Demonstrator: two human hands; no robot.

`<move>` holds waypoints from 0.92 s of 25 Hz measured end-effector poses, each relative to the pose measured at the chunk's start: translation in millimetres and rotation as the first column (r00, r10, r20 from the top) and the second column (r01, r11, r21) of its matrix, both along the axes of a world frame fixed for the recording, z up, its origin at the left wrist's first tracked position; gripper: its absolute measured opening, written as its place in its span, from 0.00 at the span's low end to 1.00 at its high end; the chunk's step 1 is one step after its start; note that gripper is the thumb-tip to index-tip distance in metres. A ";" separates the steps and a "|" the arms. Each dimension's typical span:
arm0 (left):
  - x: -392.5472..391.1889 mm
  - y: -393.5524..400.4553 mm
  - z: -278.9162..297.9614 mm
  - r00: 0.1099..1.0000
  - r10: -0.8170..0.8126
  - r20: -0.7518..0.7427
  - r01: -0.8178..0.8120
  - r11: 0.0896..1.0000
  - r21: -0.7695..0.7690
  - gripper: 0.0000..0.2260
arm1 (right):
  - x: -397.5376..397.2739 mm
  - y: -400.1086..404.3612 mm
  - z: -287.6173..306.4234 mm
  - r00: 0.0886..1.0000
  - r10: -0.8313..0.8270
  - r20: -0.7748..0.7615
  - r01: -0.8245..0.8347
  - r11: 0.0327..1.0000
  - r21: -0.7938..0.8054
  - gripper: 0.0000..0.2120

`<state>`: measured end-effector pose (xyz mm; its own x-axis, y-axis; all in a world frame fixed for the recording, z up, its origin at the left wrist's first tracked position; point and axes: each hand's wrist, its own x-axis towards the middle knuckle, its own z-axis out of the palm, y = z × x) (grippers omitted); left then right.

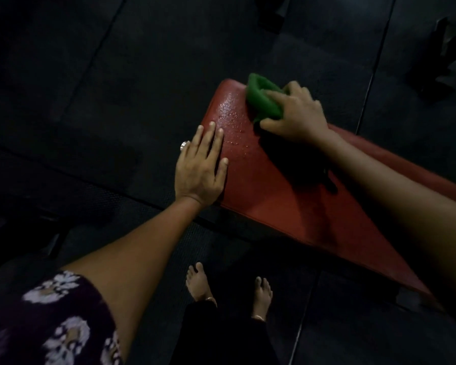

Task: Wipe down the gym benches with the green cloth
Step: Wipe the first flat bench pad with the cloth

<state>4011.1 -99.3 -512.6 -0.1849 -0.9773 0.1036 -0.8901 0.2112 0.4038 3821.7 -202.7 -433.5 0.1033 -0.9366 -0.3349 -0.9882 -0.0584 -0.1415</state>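
A red padded gym bench runs from the upper middle down to the lower right. Small wet droplets glisten on its far end. My right hand grips a bunched green cloth and presses it onto the bench's far end. My left hand lies flat with straight fingers on the bench's left edge, a ring on one finger.
Dark rubber floor mats surround the bench. My bare feet stand on the floor just in front of the bench. Dark equipment shapes stand at the upper right and top edge.
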 end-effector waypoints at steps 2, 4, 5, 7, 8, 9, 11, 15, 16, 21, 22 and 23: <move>2.1 0.4 0.3 1.000 0.009 -0.008 -0.009 1.000 0.002 0.25 | 12.6 -6.3 -3.3 0.995 -0.102 0.016 0.103 0.995 -0.019 0.30; 1.8 2.6 -0.6 1.000 0.009 -0.009 -0.008 1.000 0.010 0.25 | 35.4 1.7 -7.7 0.989 0.142 -0.050 -0.145 0.987 -0.071 0.32; 0.8 3.3 -0.7 1.000 0.007 -0.011 -0.007 1.000 0.017 0.25 | 38.6 4.5 -10.7 0.963 0.263 -0.054 -0.266 0.961 -0.079 0.32; -0.5 0.6 0.9 1.000 0.006 -0.022 -0.006 0.999 0.035 0.25 | 33.3 -6.4 -12.2 0.973 0.230 -0.031 -0.232 0.969 -0.085 0.32; -0.1 -1.7 2.8 1.000 -0.001 -0.031 0.002 0.999 0.052 0.25 | 35.9 -10.2 -10.1 0.998 0.066 -0.004 -0.066 0.995 -0.081 0.31; 1.1 -3.3 5.2 0.999 -0.013 -0.038 0.015 0.997 0.072 0.25 | 41.4 -10.7 -11.4 0.997 -0.083 0.006 0.084 0.992 -0.099 0.31; 6.9 2.3 7.3 1.000 -0.004 -0.019 0.006 0.993 0.121 0.27 | 61.7 1.0 -14.9 0.997 -0.007 -0.075 -0.005 0.987 -0.159 0.31; 20.7 46.7 1.4 0.976 0.215 -0.027 -0.203 0.949 0.241 0.30 | 51.5 7.4 -14.3 0.928 0.361 -0.096 -0.370 0.923 -0.104 0.31; 22.1 55.5 1.0 0.966 0.249 -0.072 -0.222 0.938 0.267 0.29 | 53.1 3.7 -11.2 0.975 0.210 -0.076 -0.218 0.970 -0.111 0.31; 20.8 59.7 6.1 0.905 0.352 -0.241 -0.265 0.906 0.329 0.27 | 86.5 45.7 -7.0 0.874 0.470 -0.125 -0.484 0.865 -0.131 0.31; 20.8 60.0 6.4 0.906 0.349 -0.241 -0.261 0.907 0.332 0.27 | 76.9 49.1 -7.0 0.801 0.591 -0.092 -0.598 0.794 -0.107 0.31; 21.3 59.9 6.5 0.908 0.345 -0.239 -0.255 0.906 0.338 0.27 | 65.3 46.0 -5.7 0.776 0.626 -0.078 -0.631 0.771 -0.085 0.32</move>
